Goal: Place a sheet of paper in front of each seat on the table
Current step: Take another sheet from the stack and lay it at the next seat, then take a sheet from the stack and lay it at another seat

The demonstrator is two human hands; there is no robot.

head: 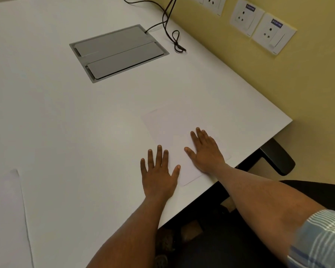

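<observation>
A white sheet of paper [168, 128] lies flat on the white table [85, 117] near its right corner, in front of a black chair [277, 157]. My right hand [205, 151] rests flat on this sheet, fingers spread. My left hand [159, 175] lies flat on the table just left of the sheet, its thumb at the sheet's edge, holding nothing. Another white sheet [6, 219] lies at the lower left, cut off by the frame.
A grey cable hatch [118, 53] is set into the table further back, with a black cable [172, 29] looped beside it. Wall sockets [259, 24] sit on the yellow wall at the right. The table edge runs diagonally close to my hands.
</observation>
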